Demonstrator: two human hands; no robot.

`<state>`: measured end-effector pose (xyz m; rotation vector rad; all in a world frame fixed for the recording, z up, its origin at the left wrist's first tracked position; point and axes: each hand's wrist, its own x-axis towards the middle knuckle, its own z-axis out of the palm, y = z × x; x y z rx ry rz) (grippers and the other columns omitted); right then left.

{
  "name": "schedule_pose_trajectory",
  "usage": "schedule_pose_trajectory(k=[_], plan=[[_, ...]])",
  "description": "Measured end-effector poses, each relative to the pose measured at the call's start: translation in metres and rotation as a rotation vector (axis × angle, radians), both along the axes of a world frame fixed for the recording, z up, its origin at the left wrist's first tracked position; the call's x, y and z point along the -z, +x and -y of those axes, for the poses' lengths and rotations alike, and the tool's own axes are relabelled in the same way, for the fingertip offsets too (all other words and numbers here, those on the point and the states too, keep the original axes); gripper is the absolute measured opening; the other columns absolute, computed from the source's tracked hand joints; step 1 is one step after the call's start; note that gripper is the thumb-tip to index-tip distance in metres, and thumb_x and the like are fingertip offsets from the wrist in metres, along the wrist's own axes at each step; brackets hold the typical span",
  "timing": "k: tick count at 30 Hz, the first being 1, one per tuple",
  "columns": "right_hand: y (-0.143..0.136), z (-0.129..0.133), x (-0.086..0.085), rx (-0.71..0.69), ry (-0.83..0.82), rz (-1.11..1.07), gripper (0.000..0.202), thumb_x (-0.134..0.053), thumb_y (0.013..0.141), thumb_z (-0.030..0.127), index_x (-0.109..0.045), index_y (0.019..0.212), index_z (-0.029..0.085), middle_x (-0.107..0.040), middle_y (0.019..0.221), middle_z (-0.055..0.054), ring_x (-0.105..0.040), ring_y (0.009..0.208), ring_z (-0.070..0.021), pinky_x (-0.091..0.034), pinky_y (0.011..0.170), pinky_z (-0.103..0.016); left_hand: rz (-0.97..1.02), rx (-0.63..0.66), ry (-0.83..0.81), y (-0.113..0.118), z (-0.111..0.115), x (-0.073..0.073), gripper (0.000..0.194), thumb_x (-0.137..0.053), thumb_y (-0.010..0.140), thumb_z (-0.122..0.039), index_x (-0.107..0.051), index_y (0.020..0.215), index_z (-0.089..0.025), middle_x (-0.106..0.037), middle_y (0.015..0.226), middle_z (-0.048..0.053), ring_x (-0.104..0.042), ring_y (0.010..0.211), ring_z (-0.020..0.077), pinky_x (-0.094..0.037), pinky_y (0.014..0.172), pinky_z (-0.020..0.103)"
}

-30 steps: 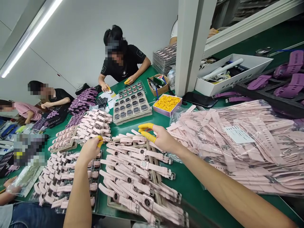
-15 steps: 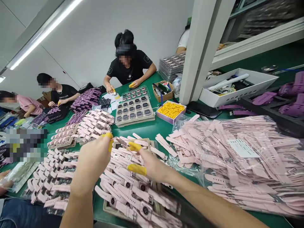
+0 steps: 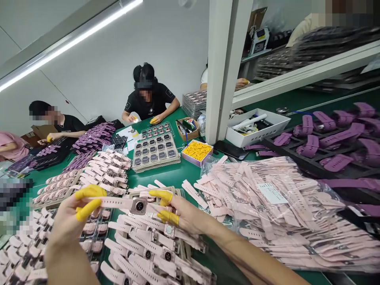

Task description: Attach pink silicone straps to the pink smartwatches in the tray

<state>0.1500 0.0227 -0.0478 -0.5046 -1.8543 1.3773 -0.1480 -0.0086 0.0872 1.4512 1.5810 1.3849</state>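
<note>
Stretched between my two hands is a smartwatch (image 3: 139, 206) with a pale pink strap, its dark round back sensor facing me. My left hand (image 3: 71, 213), with yellow finger covers, pinches the strap's left end. The fingers of my right hand (image 3: 178, 208), covered in yellow too, close on the strap on the other side of the watch case. Below them lies a tray (image 3: 190, 261) heaped with pink-strapped watches (image 3: 148, 253), several showing their sensor backs. More pink watches (image 3: 23, 253) fill trays at the left, partly behind my left forearm.
A plastic bag of pink straps (image 3: 267, 213) spreads across the right. Farther back are a box of yellow finger covers (image 3: 197, 152), a tray of watch faces (image 3: 156, 152) and a white box (image 3: 255, 128). Purple watches (image 3: 338, 136) lie at far right. A co-worker (image 3: 151, 103) sits opposite.
My hands have moved apart, and the watch now shows plainly between them, strap drawn out. My left hand has shifted left and down. The whole view has turned to the right.
</note>
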Motion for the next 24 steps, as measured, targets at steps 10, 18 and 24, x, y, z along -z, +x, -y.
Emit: schedule_pose_trajectory(k=[10, 18, 24], plan=[[0.008, 0.015, -0.028, -0.309, -0.055, -0.174, 0.059, -0.089, 0.072, 0.056, -0.072, 0.118, 0.023, -0.076, 0.103, -0.007, -0.071, 0.1, -0.0251, -0.057, 0.094, -0.039, 0.609, -0.075, -0.016, 0.047, -0.059, 0.08, 0.031, -0.083, 0.066, -0.039, -0.067, 0.084, -0.019, -0.066, 0.07, 0.0, -0.059, 0.059, 0.0133, -0.045, 0.049, 0.022], [-0.002, -0.008, 0.009, 0.362, -0.158, -0.2, 0.036, -0.069, 0.09, 0.062, -0.069, 0.093, 0.026, -0.066, 0.102, -0.005, -0.065, 0.089, -0.0218, -0.057, 0.084, -0.037, 0.226, 0.153, -0.004, 0.129, -0.056, 0.144, 0.034, -0.062, 0.092, -0.043, -0.07, 0.113, -0.017, -0.078, 0.091, 0.009, -0.072, 0.076, 0.0218, -0.059, 0.074, 0.036], [0.0, -0.03, 0.026, 0.534, -0.402, -0.296, 0.043, -0.061, 0.093, 0.065, -0.059, 0.111, 0.025, -0.054, 0.069, 0.005, -0.05, 0.055, -0.0134, -0.044, 0.051, -0.025, -0.337, 0.275, 0.209, 0.125, -0.051, 0.172, 0.046, -0.048, 0.09, -0.01, -0.065, 0.132, -0.02, -0.077, 0.121, 0.011, -0.073, 0.107, 0.0239, -0.058, 0.098, 0.04]])
